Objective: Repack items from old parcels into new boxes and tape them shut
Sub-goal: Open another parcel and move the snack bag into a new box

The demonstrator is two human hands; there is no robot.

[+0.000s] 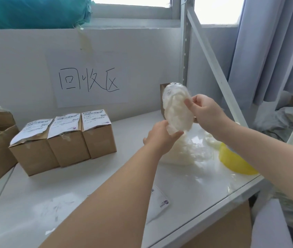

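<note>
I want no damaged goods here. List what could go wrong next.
1. The white bundle wrapped in clear plastic is held in mid-air, left hand gripping its lower end, right hand pinching its side; the slick film might slip.
2. The yellow round plastic object sits at the white table's right edge under the right forearm; a nudge could knock it off.
3. The loose white shipping label lies near the front edge and might slide off.

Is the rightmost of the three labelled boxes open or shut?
Shut: the rightmost box has a flat top with a shipping label stuck across it.
</note>
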